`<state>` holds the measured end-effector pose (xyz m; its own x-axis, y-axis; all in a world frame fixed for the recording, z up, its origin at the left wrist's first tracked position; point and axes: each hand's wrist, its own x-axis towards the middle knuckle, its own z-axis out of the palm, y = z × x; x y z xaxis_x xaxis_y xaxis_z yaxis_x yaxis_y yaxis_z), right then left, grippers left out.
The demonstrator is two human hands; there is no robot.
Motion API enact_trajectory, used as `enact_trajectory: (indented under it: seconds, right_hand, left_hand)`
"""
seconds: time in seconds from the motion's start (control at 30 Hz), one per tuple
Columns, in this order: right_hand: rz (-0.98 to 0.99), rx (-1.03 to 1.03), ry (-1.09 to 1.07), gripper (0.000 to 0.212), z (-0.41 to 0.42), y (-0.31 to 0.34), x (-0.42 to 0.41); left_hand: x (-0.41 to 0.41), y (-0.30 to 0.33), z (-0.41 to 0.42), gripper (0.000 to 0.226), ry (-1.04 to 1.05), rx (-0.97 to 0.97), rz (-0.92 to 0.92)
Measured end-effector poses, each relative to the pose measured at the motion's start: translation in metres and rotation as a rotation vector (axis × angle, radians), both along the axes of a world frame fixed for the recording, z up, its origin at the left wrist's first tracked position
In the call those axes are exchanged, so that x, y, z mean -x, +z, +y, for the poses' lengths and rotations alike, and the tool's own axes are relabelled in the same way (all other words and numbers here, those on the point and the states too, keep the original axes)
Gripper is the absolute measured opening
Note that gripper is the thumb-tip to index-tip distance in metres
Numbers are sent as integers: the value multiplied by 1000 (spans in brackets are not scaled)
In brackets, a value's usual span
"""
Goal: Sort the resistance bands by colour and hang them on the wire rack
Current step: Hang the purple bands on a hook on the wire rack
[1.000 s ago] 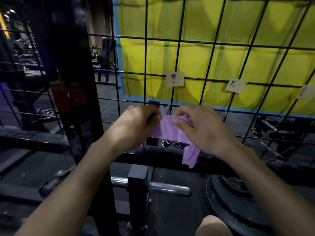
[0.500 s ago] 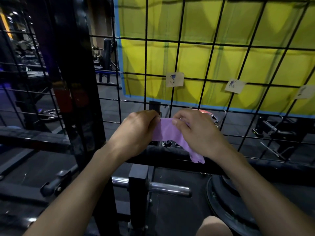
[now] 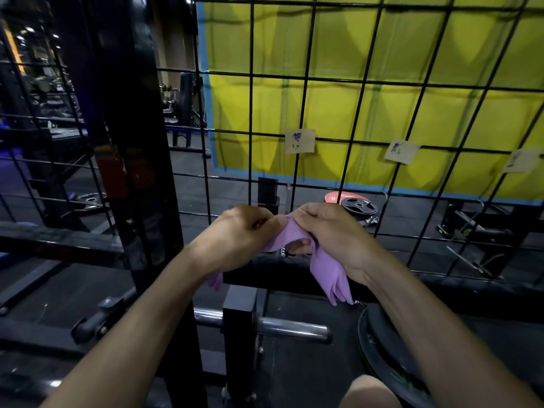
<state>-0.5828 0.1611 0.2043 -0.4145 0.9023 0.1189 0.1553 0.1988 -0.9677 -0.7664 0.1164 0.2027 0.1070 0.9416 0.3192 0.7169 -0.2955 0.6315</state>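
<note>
While the black wire rack (image 3: pixel 306 83) stands at twelve o'clock, a soft, crumpled purple band (image 3: pixel 326 269) is gripped by the curled left hand (image 3: pixel 241 234) and right hand (image 3: pixel 332 231).

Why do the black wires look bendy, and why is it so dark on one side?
Head view: the wide lens bows the wire rack, most near the edges; the gym at left is dim and murky, while the yellow wall is bright; the purple band looks slightly smeared at its hanging end.
</note>
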Motion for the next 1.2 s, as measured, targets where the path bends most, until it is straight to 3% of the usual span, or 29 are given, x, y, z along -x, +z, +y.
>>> enact_trajectory:
  seconds: [0.17, 0.37, 0.6, 0.77, 0.97, 1.2]
  right_hand:
    - [-6, -12, 14, 30, -3, 0, -1]
    - [-146, -88, 41, 32, -7, -1, -15]
    - [-30, -8, 245, 17, -12, -11, -22]
    - [44, 88, 179, 23, -6, -12, -23]
    - [-69, -51, 71, 25, -5, -11, -18]
    - [-53, -22, 102, 33, -6, -12, -18]
  left_hand:
    - [2, -1, 1, 27, 6, -95, -50]
    - [3, 2, 2, 41, 20, -53, -76]
    - [2, 9, 8, 51, 10, 102, -70]
    - [-1, 17, 8, 47, -40, 205, -142]
    - [4, 18, 6, 55, -137, 233, -272]
    - [14, 18, 9, 44, -212, 255, -180]
